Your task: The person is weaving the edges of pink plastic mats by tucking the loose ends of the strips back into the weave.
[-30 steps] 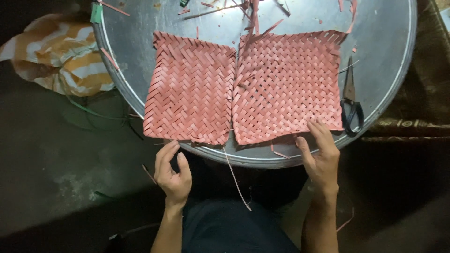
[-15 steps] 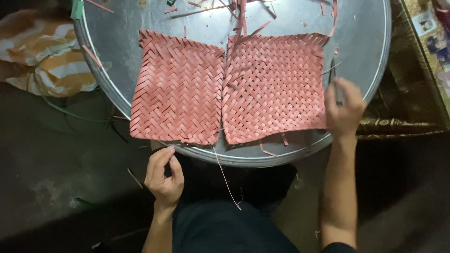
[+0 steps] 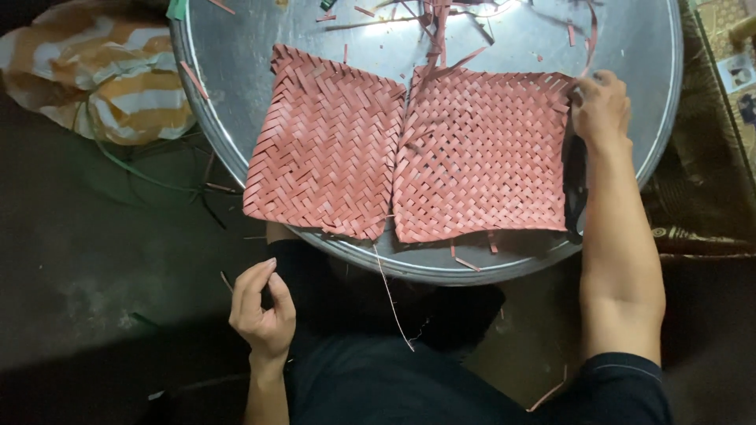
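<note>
Head view looks straight down on a round metal tray [image 3: 236, 149] with two woven pink mats lying flat on it, side by side and touching along their inner edges. The left mat [image 3: 327, 142] has a tight herringbone weave; the right mat [image 3: 480, 153] has a looser, more open weave.

The right hand [image 3: 600, 106] rests on the upper outer corner of the right mat, fingers curled down over the mat's edge; whether it pinches the corner or only presses on it cannot be told. Just below that hand, along the same mat edge and partly behind the forearm, a dark pair of scissors [image 3: 576, 189] lies on the tray.

The left hand [image 3: 264, 303] hangs off the tray, below the lower corner of the left mat and apart from it, fingers loosely curled with thumb and forefinger nearly meeting; nothing can be seen in it.

Beyond the right hand's mat, many loose pink strips [image 3: 437, 24] are scattered over the far part of the tray, too many to count. One thin strip [image 3: 390, 295] dangles off the near rim between the hands.

Far out from the left hand, one bundle of orange-and-white striped cloth [image 3: 102, 79] sits on the dark floor. Beyond the right hand, a patterned brown fabric [image 3: 701, 197] lies beside the tray.
</note>
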